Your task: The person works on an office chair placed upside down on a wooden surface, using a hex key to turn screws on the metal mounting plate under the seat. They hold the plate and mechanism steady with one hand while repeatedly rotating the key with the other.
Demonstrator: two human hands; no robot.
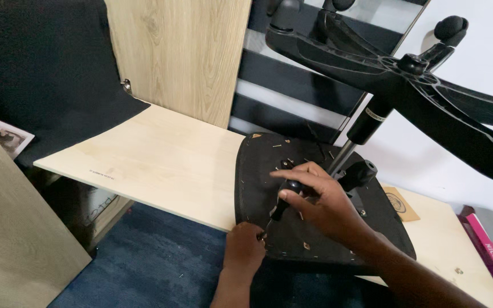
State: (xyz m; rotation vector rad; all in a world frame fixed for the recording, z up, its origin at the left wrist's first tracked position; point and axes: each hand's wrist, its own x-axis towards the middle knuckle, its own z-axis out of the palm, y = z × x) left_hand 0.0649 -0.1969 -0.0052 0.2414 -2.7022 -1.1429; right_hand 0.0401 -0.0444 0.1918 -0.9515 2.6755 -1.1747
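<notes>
An upturned office chair lies on a pale wooden desk (161, 159), its black seat underside (258, 171) facing up. My right hand (315, 199) grips the black handle of a screwdriver (283, 202) whose tip points down at the seat's near edge. My left hand (243, 248) rests at that edge beside the tip, fingers curled; whether it pinches a screw I cannot tell. The gas cylinder (363, 128) rises from the seat to the black star base (406, 74) with castors above.
A tall wooden panel (184, 51) stands behind the desk, with black cloth (41, 68) to its left. Another wood panel (12, 228) leans at the near left. Blue carpet (149, 262) lies below. A pink book (489, 251) sits at the right edge.
</notes>
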